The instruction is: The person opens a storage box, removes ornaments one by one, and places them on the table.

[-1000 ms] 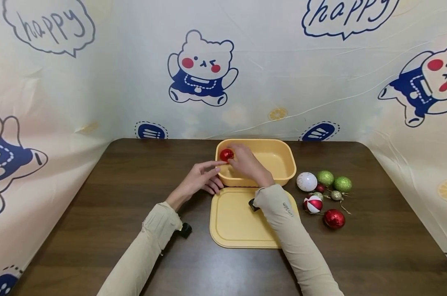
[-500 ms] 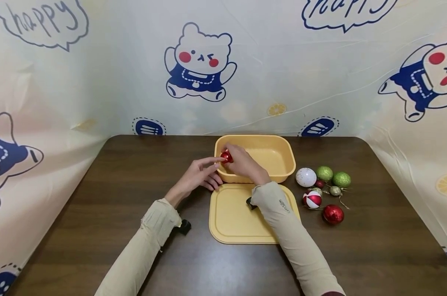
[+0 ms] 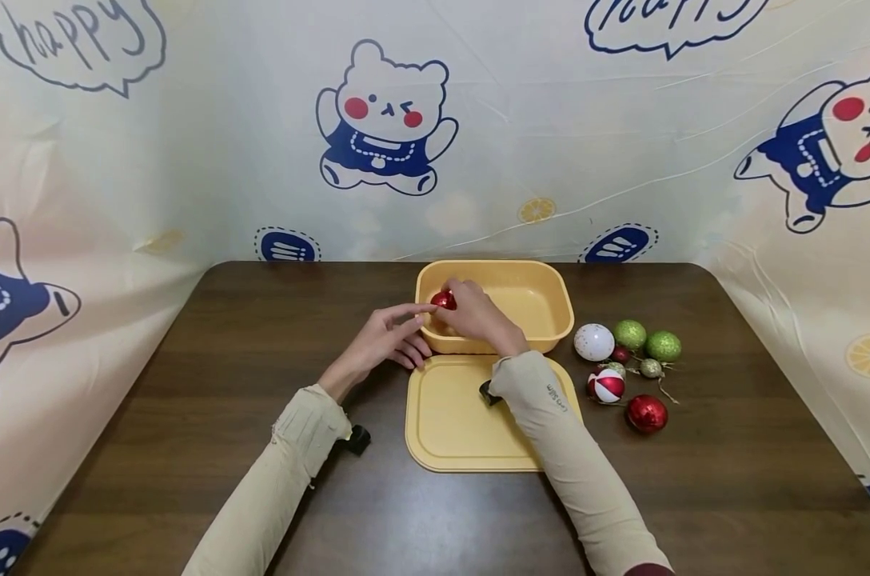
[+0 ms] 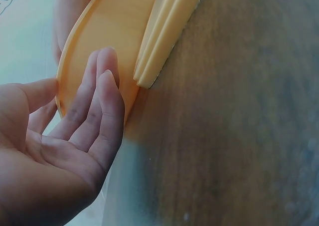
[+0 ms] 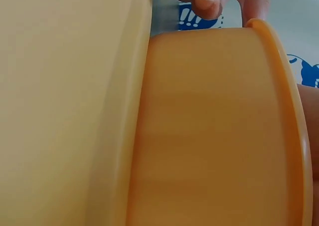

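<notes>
My right hand (image 3: pixel 478 314) reaches over the near rim of a yellow-orange plastic box (image 3: pixel 539 304) and holds a shiny red Christmas ball (image 3: pixel 444 299) inside its left end. Part of the ball is covered by the fingers. At the box's left corner is my left hand (image 3: pixel 377 344), its index finger stretched over the rim towards the ball. In the left wrist view, the thumb of the left hand (image 4: pixel 60 156) touches the rim, and its loosely bent fingers lie along the outer wall. The right wrist view mostly has the box wall (image 5: pixel 214 126); the ball is hidden there.
A flat yellow lid (image 3: pixel 456 424) lies in front of the box, under the right forearm. To the right are several baubles: a white one (image 3: pixel 594 342), green ones (image 3: pixel 663 346), a red-and-white one (image 3: pixel 606 385) and a red one (image 3: pixel 647 414). A patterned cloth (image 3: pixel 262 160) hangs behind the table.
My right hand shifts slightly around the red Christmas ball in the box's left end, and the ball has turned or moved a little. The left hand stays at the corner. The head view tilts slightly.
</notes>
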Demonstrator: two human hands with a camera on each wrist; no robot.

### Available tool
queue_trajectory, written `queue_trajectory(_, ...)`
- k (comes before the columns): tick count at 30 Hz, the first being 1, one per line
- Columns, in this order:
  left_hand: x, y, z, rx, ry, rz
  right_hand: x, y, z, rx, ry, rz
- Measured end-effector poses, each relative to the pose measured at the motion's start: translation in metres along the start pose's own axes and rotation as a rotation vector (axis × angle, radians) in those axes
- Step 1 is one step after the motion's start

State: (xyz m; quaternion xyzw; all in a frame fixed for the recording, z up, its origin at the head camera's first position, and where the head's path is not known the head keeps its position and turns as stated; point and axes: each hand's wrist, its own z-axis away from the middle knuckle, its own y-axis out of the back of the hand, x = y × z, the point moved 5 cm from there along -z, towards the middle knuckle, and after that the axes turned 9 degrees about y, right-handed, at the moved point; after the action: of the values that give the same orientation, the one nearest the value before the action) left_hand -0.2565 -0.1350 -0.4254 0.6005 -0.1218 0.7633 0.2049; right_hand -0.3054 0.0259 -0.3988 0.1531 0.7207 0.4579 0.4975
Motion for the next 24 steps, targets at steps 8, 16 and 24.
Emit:
queue_trajectory(8, -0.001, 0.001, 0.0, -0.006, -0.005, -0.002, 0.006, 0.01, 0.004, 0.058, 0.026, -0.076)
queue_trajectory(16, -0.001, 0.0, -0.001, -0.009, -0.011, -0.016, 0.014, 0.037, 0.01, 0.18, 0.049, -0.164)
queue_trajectory(24, -0.001, 0.001, -0.001, -0.002, -0.012, -0.02, 0.018, 0.051, 0.014, 0.223, 0.041, -0.232)
